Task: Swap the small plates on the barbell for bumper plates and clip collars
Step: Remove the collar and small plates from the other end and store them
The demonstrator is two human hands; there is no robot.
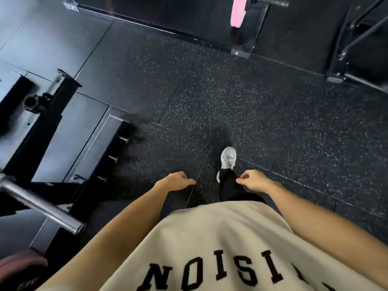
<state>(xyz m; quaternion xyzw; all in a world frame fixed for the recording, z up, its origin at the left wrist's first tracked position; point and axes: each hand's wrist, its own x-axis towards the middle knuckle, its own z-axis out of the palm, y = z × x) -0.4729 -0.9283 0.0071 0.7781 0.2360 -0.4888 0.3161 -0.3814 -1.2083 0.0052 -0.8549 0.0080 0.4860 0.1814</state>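
Head view: left hand (177,181) and right hand (253,181) hang loosely curled, holding nothing — judged walking between stations; bare steel barbell sleeve (44,206), smooth and round, juts out at lower left, unloaded; pink plate (238,12) stands racked ahead — speckled rubber floor (273,114) between.

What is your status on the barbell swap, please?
Both hands free: left hand, right hand, loosely curled. Barbell sleeve at left is bare. Pink plate ahead, on another bar. Floor between looks clear.
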